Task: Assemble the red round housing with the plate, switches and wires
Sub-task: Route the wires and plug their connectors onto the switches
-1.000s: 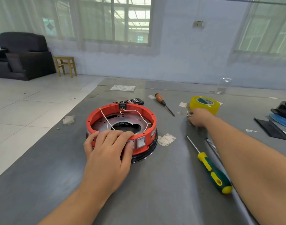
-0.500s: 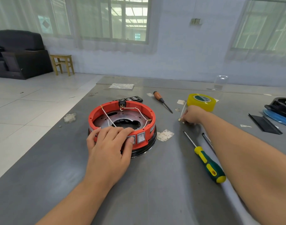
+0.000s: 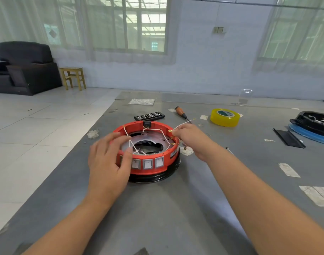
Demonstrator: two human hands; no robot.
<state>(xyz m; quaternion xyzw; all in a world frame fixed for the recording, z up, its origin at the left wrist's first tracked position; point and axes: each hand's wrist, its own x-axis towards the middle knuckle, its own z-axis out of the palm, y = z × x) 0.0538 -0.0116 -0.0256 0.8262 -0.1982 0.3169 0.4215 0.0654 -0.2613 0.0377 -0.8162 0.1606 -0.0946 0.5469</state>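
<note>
1. The left hand (image 3: 108,161) is at the housing's 8 o'clock side, fingers straight and spread over the red rim, thumb against the outer wall by the leftmost switch; it grips nothing.
2. The right hand (image 3: 189,138) is at the housing's 3 o'clock edge, its fingertips pinching a loose white wire (image 3: 182,124) that runs up and away toward 1 o'clock, with a small brass terminal at each end.
3. The red round housing (image 3: 148,151) sits on the grey table (image 3: 176,208) between the two hands, resting on a black base ring (image 3: 157,176).
4. Inside it lies a metal plate (image 3: 148,140) with a large irregular opening in the middle; thin white wires (image 3: 131,142) cross over it from rim to rim.
5. A row of grey rocker switches (image 3: 147,164) faces 6 o'clock in the red wall.
6. Beyond the housing at 12 o'clock lies a black bit case (image 3: 149,115); at 1 o'clock an orange-handled screwdriver (image 3: 181,113).
7. At 2 o'clock, well apart, stands a yellow tape roll (image 3: 224,117).
8. Far out at 3 o'clock sit a black part on a blue disc (image 3: 313,126) and a flat black strip (image 3: 288,138).
9. White tape scraps (image 3: 288,170) dot the table at 4 o'clock.
</note>
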